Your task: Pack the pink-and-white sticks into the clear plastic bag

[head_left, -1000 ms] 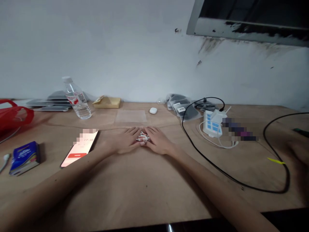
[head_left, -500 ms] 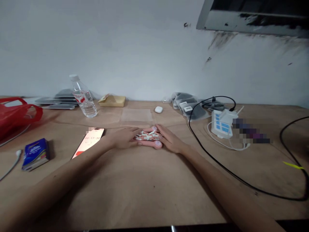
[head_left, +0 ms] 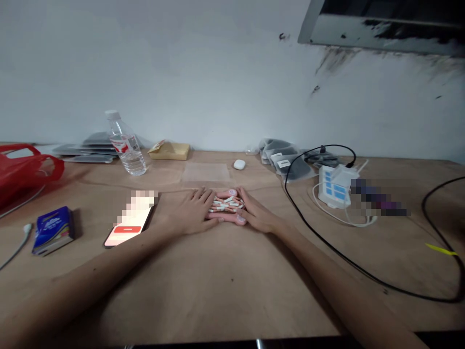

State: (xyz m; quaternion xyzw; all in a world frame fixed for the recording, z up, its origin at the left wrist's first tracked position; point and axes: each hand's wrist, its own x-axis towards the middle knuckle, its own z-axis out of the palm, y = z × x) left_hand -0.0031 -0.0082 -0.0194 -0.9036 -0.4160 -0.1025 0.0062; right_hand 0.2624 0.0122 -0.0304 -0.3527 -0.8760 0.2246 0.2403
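Note:
A bundled jump rope (head_left: 227,205) lies on the table, its cord of white and orange-pink segments gathered between two pink handles. My left hand (head_left: 192,212) is around the bundle's left end, with its fingers at the far handle and the thumb along the near handle. At the right end my right hand (head_left: 257,213) cups the bundle, its thumb by the near handle's tip and its fingers reaching past the far one. The palms hide parts of both ends.
Left of my hands lie a lit phone (head_left: 127,228) and a blue tissue pack (head_left: 54,230). A water bottle (head_left: 127,148), yellow box (head_left: 170,150), clear plastic sheet (head_left: 206,172) and white case (head_left: 239,165) stand behind. At right are a power strip (head_left: 333,189) and black cable (head_left: 327,249).
My left hand has shifted slightly left and spread its fingers, showing more of the cord and handles. My right hand has stayed nearly in place.

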